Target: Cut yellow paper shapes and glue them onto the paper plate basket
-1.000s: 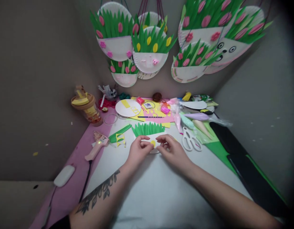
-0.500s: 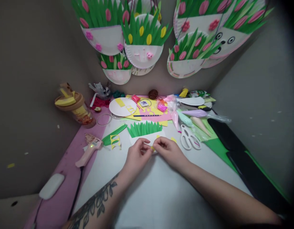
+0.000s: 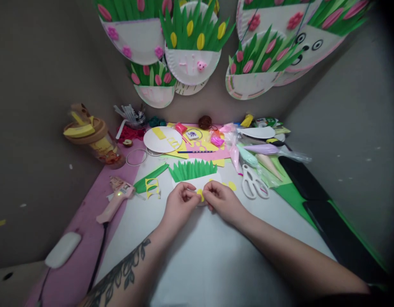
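Between the fingertips of my left hand [image 3: 183,199] and my right hand [image 3: 221,198] is a small yellow paper piece [image 3: 200,195]. Both hands are closed in a pinch on it. Under and behind them lies a white paper plate [image 3: 197,182] with a row of green paper grass [image 3: 193,169] along its upper part. The hands hide the plate's lower part. Just right of my right hand are more yellow paper pieces [image 3: 231,186]. White scissors [image 3: 253,182] lie further right. A cut-out yellow paper scrap [image 3: 152,188] is to the left.
A pink glue gun [image 3: 117,198] with a lit green light lies left, its cord running forward. At the back are a white paper disc [image 3: 163,140], a pencil [image 3: 197,152] and clay bags [image 3: 244,155]. A tumbler [image 3: 94,143] stands left. Decorated plates [image 3: 193,64] hang on the wall.
The yellow piece between my fingertips shows more now, and my hands have shifted slightly. The whole view has tilted a little downward. Other things on the table stay in place.
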Demonstrator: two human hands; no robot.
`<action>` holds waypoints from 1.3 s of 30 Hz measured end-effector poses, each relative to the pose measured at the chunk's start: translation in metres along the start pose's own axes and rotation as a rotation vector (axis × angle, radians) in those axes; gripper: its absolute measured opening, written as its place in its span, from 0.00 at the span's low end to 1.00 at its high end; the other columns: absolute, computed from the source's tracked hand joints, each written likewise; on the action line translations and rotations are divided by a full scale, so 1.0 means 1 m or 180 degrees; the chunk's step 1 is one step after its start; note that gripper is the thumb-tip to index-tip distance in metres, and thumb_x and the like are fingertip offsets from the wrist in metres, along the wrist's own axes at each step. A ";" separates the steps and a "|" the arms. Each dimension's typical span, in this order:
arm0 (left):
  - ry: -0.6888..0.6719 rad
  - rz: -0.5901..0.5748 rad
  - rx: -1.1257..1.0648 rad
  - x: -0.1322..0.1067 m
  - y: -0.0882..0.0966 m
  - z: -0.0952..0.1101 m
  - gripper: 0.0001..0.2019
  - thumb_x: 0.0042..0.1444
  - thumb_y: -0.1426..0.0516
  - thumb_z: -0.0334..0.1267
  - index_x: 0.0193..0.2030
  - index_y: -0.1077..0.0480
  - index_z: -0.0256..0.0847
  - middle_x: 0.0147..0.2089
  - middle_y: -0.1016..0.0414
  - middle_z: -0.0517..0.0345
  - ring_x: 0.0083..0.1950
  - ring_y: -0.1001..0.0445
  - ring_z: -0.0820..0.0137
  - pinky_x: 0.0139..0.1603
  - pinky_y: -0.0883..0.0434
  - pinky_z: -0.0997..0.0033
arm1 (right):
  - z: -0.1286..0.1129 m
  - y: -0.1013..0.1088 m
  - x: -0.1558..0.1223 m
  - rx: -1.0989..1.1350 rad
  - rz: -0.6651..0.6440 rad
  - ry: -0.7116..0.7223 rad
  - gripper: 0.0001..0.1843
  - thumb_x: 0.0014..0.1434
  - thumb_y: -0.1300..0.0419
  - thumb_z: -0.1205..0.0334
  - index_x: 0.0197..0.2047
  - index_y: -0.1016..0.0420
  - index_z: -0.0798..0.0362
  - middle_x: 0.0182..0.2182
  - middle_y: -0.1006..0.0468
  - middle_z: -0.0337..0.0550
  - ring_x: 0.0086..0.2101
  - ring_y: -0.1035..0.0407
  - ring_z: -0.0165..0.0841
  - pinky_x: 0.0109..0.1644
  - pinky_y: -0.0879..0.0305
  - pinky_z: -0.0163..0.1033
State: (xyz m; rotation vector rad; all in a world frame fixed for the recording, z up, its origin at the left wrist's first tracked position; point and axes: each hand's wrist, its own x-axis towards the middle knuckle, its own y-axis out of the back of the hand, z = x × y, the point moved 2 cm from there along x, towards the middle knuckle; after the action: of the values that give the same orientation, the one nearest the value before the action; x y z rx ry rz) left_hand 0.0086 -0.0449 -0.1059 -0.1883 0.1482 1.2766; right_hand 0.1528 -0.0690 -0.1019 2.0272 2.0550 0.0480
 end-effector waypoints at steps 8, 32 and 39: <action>0.0225 0.0344 -0.0071 0.001 0.006 0.004 0.13 0.45 0.39 0.35 0.38 0.35 0.39 0.23 0.28 0.66 0.25 0.34 0.77 0.29 0.38 0.78 | -0.002 0.011 0.011 -0.2393 0.0920 0.1205 0.06 0.57 0.45 0.66 0.29 0.30 0.51 0.41 0.26 0.48 0.42 0.36 0.42 0.46 0.38 0.46; -0.1159 -0.0141 0.3291 -0.009 0.000 0.011 0.05 0.49 0.41 0.33 0.34 0.32 0.42 0.37 0.26 0.55 0.40 0.30 0.64 0.39 0.37 0.67 | -0.008 0.030 -0.014 -0.0430 0.0937 0.0904 0.09 0.57 0.45 0.62 0.25 0.35 0.51 0.29 0.32 0.40 0.32 0.36 0.33 0.36 0.41 0.38; -0.1189 0.0044 0.3351 0.000 -0.002 0.011 0.04 0.56 0.46 0.35 0.33 0.31 0.41 0.35 0.27 0.54 0.39 0.30 0.64 0.39 0.37 0.68 | 0.001 0.020 -0.020 -0.0326 0.0678 0.0503 0.10 0.55 0.43 0.58 0.24 0.35 0.52 0.26 0.33 0.38 0.29 0.37 0.32 0.33 0.42 0.36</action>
State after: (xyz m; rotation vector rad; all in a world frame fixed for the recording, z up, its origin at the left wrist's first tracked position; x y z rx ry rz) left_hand 0.0110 -0.0433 -0.0950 0.9459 0.4734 1.0807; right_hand 0.1720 -0.0884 -0.0957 2.2317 1.8704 0.3557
